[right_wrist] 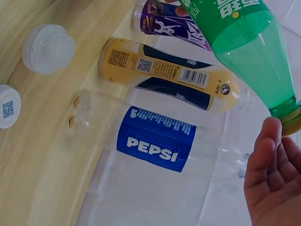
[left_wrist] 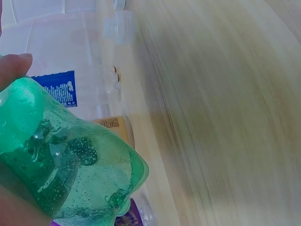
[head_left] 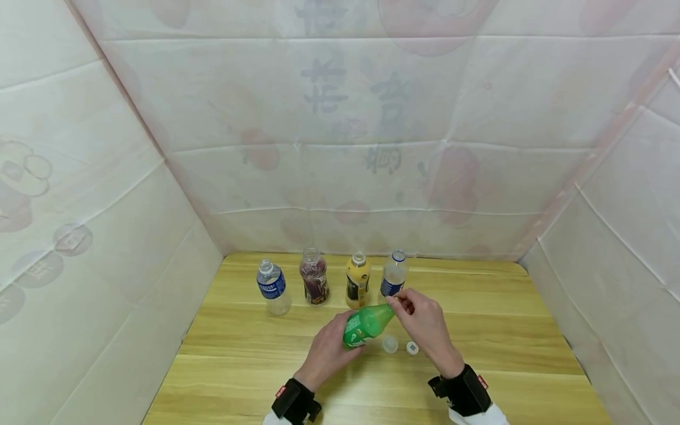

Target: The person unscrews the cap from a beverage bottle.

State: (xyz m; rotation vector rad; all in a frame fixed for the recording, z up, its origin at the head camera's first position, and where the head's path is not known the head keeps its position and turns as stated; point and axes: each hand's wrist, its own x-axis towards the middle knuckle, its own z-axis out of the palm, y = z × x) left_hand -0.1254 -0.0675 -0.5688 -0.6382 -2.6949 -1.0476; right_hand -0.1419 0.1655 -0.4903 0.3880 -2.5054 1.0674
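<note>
My left hand [head_left: 328, 351] grips a green soda bottle [head_left: 366, 326] round its labelled body, with clear liquid and bubbles inside it. The bottle leans, its neck pointing to the right. At the neck, my right hand [head_left: 422, 319] pinches the gold-yellow bottle cap [right_wrist: 292, 122] between thumb and fingers. Just behind stands a clear bottle with a blue Pepsi label [right_wrist: 155, 146], and beside that a yellow bottle [head_left: 358, 280] with a dark label. Below the green bottle, a translucent cap [head_left: 390, 344] and a white cap [head_left: 412, 348] with a printed square code lie on the table.
Further left in the row stand a purple-labelled bottle [head_left: 314, 278] and a clear bottle with a blue label [head_left: 271, 289]. The wooden table [head_left: 510, 330] is enclosed by pale cloth walls [head_left: 329, 183] at the back and both sides.
</note>
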